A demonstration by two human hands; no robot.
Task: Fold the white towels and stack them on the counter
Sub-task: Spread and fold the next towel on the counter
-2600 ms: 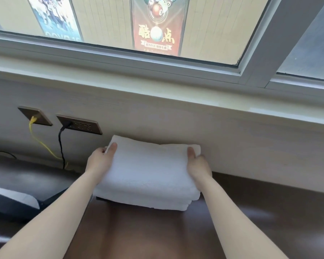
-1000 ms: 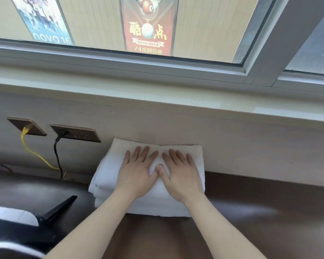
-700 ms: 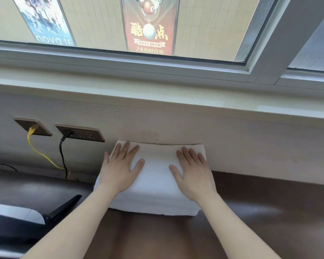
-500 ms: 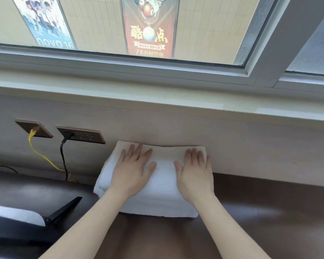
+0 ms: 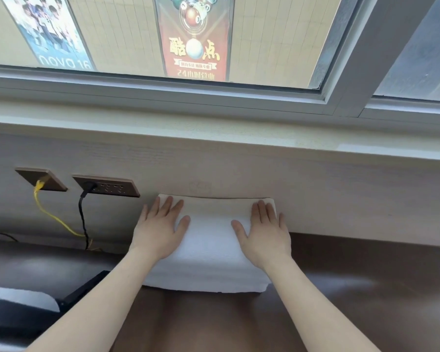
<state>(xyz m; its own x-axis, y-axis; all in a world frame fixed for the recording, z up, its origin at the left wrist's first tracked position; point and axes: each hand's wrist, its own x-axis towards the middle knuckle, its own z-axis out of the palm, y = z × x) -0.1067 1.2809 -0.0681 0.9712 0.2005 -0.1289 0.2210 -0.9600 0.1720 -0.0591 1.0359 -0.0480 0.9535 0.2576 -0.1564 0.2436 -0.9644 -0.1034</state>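
A stack of folded white towels [image 5: 210, 247] lies on the dark brown counter [image 5: 353, 295], pushed back against the pale wall panel. My left hand [image 5: 158, 229] rests flat on the stack's left part, palm down, fingers spread. My right hand [image 5: 263, 232] rests flat on its right part in the same way. Neither hand grips anything. The stack's layered front edge shows between my forearms.
Two brown wall sockets [image 5: 106, 185] sit left of the towels, with a yellow cable [image 5: 54, 217] and a black cable [image 5: 83, 219] hanging to the counter. A dark object with a white edge [image 5: 23, 303] lies at the lower left. A window ledge [image 5: 214, 128] runs above.
My hands went from gripping the stack's sides to pressing flat on its top. Over the last second they slid apart from the middle toward the left and right edges.
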